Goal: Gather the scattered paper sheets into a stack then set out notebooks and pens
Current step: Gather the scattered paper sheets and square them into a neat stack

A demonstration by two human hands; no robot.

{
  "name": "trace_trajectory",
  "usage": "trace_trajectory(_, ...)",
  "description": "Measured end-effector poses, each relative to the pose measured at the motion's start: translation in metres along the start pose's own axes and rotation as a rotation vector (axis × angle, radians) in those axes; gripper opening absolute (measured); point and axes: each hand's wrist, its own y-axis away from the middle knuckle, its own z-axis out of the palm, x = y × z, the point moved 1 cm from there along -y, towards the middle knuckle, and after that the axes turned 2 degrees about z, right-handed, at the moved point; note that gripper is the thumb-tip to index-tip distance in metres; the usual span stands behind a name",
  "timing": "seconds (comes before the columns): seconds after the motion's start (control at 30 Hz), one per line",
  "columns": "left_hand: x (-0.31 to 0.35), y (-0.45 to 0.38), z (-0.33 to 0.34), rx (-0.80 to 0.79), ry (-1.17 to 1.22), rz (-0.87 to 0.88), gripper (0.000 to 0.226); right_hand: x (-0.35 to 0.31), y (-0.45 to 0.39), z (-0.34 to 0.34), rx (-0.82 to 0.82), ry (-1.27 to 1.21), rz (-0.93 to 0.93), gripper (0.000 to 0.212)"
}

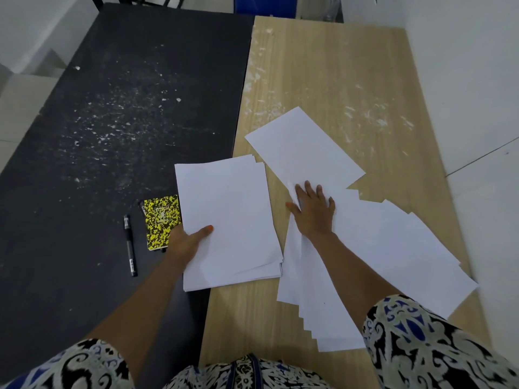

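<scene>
Pinching the white stack point(227, 217) in the left grip point(186, 242) — right grip point(313, 211) flat on fanned sheets point(393, 248).

Counts:
- Surfaces: 2, side by side. One black surface point(98, 122), one light wood surface point(351, 80).
- Notebooks: 1, the yellow-and-black notebook point(161, 220).
- Pens: 1, the black pen point(130, 245).
- Hands: 2. The left hand point(186, 242) and the right hand point(314, 211).
- Paper groups: 3. One gathered stack point(227, 214), one single sheet point(303, 147) lying apart at an angle, one fanned spread point(393, 254).
- Sheets in the gathered stack: several edges show at its corners, exact count can't be read.
- Sheets in the fanned spread: at least six stepped corners along the near edge; the total can't be told.
</scene>
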Motion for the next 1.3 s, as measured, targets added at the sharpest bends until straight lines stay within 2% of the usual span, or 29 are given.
trace_trajectory(0.1, 0.000, 0.000, 0.000, 0.006, -0.009, 0.002, 0.036, -0.003, -0.002, -0.012, 0.063, -0.064, 0.032, 0.047)
trace_trajectory(0.23, -0.002, 0.000, -0.001, 0.009, -0.009, 0.012, 0.038, -0.015, 0.003, -0.035, 0.279, -0.328, 0.077, 0.034)
trace_trajectory(0.43, -0.006, 0.007, 0.000, 0.000, -0.011, 0.031, 0.044, -0.053, 0.018, -0.062, 0.320, -0.644, 0.120, 0.033)
trace_trajectory(0.5, -0.010, 0.013, 0.001, -0.012, 0.012, 0.037, 0.047, -0.069, 0.024, -0.070, 0.238, -0.726, 0.141, 0.037)
trace_trajectory(0.63, -0.019, 0.028, 0.006, -0.032, 0.017, 0.050, 0.047, -0.094, 0.039, -0.077, -0.116, -1.021, 0.021, 0.045)
trace_trajectory(0.7, -0.023, 0.033, 0.007, -0.034, 0.015, 0.055, 0.049, -0.097, 0.056, -0.071, -0.120, -0.998, -0.050, 0.046)
trace_trajectory(0.77, -0.026, 0.038, 0.009, -0.033, 0.021, 0.053, 0.047, -0.089, 0.080, -0.058, -0.089, -0.857, -0.051, 0.062)
trace_trajectory(0.9, -0.031, 0.047, 0.013, -0.028, 0.005, 0.045, 0.045, -0.058, 0.131, -0.010, -0.230, -0.238, -0.115, 0.106)
trace_trajectory(1.0, -0.034, 0.056, 0.017, -0.043, 0.011, 0.040, 0.049, -0.044, 0.166, 0.024, -0.328, 0.023, -0.137, 0.112)
trace_trajectory(1.13, -0.039, 0.074, 0.019, -0.048, 0.053, 0.054, 0.046, -0.044, 0.190, 0.042, -0.313, 0.026, -0.138, 0.113)
trace_trajectory(1.3, -0.041, 0.083, 0.019, -0.091, 0.049, 0.052, 0.051, -0.054, 0.190, 0.028, -0.321, -0.224, -0.242, 0.078)
